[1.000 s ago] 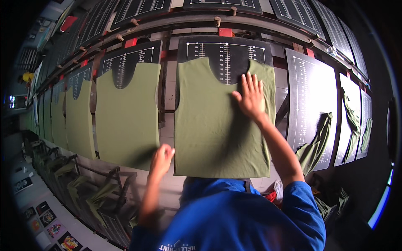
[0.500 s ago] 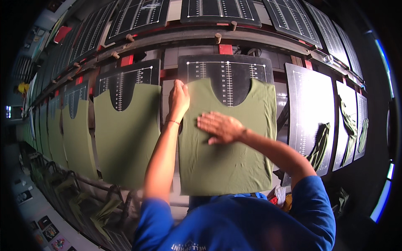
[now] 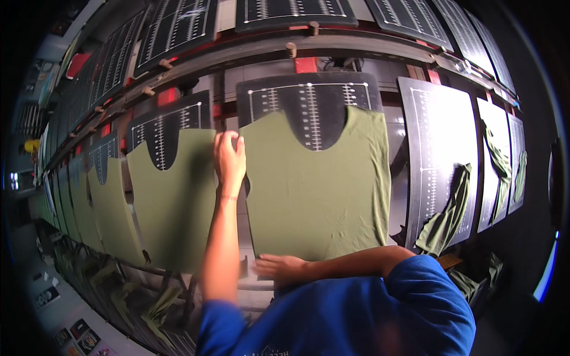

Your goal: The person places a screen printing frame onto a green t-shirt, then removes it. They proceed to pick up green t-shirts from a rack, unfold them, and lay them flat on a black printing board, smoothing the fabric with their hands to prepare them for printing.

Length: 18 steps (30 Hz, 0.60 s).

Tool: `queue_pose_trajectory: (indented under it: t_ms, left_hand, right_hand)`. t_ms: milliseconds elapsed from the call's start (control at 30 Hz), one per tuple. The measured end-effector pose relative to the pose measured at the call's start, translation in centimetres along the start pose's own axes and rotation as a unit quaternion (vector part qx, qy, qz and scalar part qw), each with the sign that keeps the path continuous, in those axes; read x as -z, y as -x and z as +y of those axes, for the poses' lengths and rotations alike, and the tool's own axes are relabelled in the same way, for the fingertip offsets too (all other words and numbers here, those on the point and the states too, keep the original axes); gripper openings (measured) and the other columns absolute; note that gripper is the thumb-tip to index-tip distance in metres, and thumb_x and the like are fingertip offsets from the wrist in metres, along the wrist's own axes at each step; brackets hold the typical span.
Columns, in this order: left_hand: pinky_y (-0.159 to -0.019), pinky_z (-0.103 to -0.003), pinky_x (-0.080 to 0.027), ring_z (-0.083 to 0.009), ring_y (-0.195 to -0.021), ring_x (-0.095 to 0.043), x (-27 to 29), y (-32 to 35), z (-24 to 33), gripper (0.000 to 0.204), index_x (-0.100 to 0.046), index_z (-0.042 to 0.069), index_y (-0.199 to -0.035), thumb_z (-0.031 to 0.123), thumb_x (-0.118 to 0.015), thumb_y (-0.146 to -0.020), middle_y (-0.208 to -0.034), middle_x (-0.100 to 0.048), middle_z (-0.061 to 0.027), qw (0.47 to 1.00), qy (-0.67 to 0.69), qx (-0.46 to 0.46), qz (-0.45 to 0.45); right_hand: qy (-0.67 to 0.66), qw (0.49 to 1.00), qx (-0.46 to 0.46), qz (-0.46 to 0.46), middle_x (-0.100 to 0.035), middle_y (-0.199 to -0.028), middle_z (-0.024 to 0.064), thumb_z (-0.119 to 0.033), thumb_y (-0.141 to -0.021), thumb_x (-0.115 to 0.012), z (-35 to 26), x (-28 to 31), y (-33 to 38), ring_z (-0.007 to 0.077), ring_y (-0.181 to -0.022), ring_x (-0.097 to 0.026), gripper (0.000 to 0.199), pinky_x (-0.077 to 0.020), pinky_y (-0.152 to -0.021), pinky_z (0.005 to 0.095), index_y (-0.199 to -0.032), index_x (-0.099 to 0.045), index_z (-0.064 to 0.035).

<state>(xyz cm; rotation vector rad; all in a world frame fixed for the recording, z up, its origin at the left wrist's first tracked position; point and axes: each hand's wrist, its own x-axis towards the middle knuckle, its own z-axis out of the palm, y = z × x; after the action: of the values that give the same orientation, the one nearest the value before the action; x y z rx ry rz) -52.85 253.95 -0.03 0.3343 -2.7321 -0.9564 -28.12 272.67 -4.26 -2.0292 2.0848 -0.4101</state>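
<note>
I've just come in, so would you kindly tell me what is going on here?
Someone in a blue shirt is handling a green cloth, which lies spread on a black board with creases along its right side. The right hand is flat at the cloth's lower left corner. The left hand is at its upper left edge; whether it grips is unclear. Spread cloths cover boards to the left, while bunched cloths lie on boards to the right.

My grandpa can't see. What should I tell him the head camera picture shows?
A green cloth lies on a black board, with a person's right hand at its lower left corner and left hand beside its upper left edge. More green cloths lie on boards to the left; crumpled ones are on shiny boards to the right.
</note>
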Motion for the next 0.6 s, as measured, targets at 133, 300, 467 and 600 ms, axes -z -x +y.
queue_pose_trajectory:
  t_ms: [133,300,467,600]
  left_hand:
    - [-0.108,-0.048,-0.04,-0.0395,-0.128,-0.049,0.2,10.3,3.4,0.039,-0.056,-0.003,-0.129,0.016,-0.062,-0.096,-0.137,-0.052,-0.0213,0.999,-0.021,-0.042,-0.003]
    - [-0.119,-0.06,-0.02,-0.0457,-0.147,-0.027,-2.6,27.6,8.7,0.072,-0.037,0.0,-0.151,0.04,-0.06,-0.096,-0.159,-0.031,-0.0231,0.963,-0.144,-0.094,-0.206]
    - [-0.12,-0.06,-0.017,-0.0451,-0.149,-0.024,-2.9,32.2,9.9,0.074,-0.036,0.001,-0.152,0.046,-0.056,-0.096,-0.16,-0.031,-0.0209,0.939,-0.131,-0.151,-0.28]
    - [-0.123,-0.056,-0.01,-0.0428,-0.151,-0.019,-3.6,26.6,8.3,0.071,-0.032,0.002,-0.155,0.044,-0.048,-0.101,-0.162,-0.028,-0.0195,0.961,-0.193,-0.096,-0.174]
  right_hand:
    - [-0.134,0.987,-0.087,-0.011,-0.029,-0.163,0.0075,-0.062,-0.089,-0.057,8.2,5.5,10.8,0.0236,-0.152,-0.023,0.089,-0.0142,-0.126,0.0461,-0.156,-0.031,-0.01]
    - [0.126,0.925,-0.353,0.071,-0.033,-0.161,0.0136,-0.065,-0.093,-0.05,30.4,15.6,21.4,0.0329,-0.151,-0.025,0.086,-0.0165,-0.124,0.0492,-0.153,-0.036,-0.0047]
    - [0.138,0.919,-0.344,0.136,-0.032,-0.16,0.0171,-0.062,-0.098,-0.043,30.7,13.3,22.4,0.0354,-0.151,-0.024,0.081,-0.0158,-0.124,0.0513,-0.154,-0.034,-0.0032]
    - [0.001,0.965,-0.26,0.033,-0.034,-0.161,0.0148,-0.064,-0.091,-0.054,10.1,8.7,25.1,0.0355,-0.151,-0.024,0.086,-0.0146,-0.123,0.0562,-0.154,-0.037,-0.008]
